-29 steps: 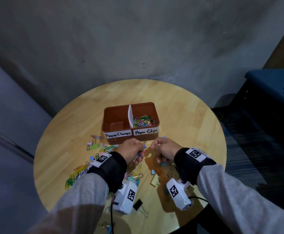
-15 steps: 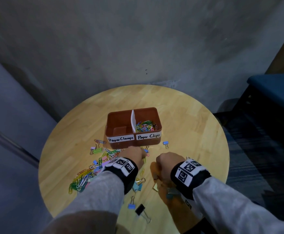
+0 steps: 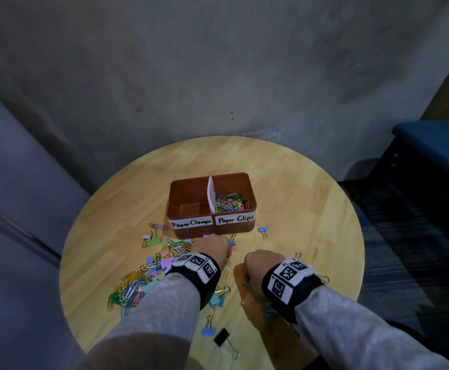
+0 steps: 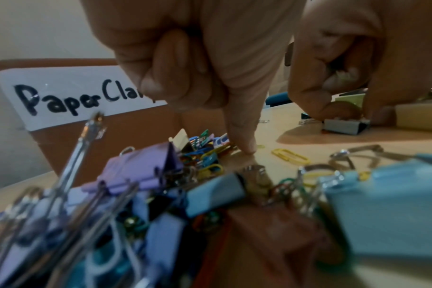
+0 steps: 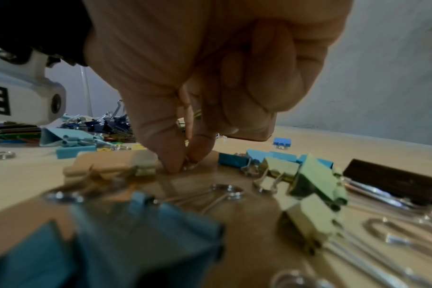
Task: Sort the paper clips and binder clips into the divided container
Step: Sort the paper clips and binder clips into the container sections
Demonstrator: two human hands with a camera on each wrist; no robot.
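Observation:
The brown divided container (image 3: 191,233) stands mid-table. Its "Paper Clips" half holds coloured paper clips (image 3: 230,202); the "Paper Clamps" half (image 3: 188,201) looks bare. My left hand (image 3: 212,248) is just in front of it. Its index fingertip (image 4: 245,148) presses the table beside a yellow paper clip (image 4: 290,158), and the other fingers are curled with nothing showing in them. My right hand (image 3: 260,268) is lower right. Its thumb and forefinger (image 5: 183,163) pinch a shiny wire piece on the table, and greenish clip wire (image 5: 197,115) shows between its curled fingers.
A mixed pile of paper clips and binder clips (image 3: 138,281) lies left of my arms. Loose binder clips lie about: blue (image 3: 263,229), black (image 3: 221,337), green (image 5: 318,175). The round wooden table (image 3: 298,209) ends close to me. A blue seat (image 3: 431,140) stands to the right.
Both hands dropped from in front of the container down to the table and turned palm down. The right hand came back toward me; since half a second ago little has moved.

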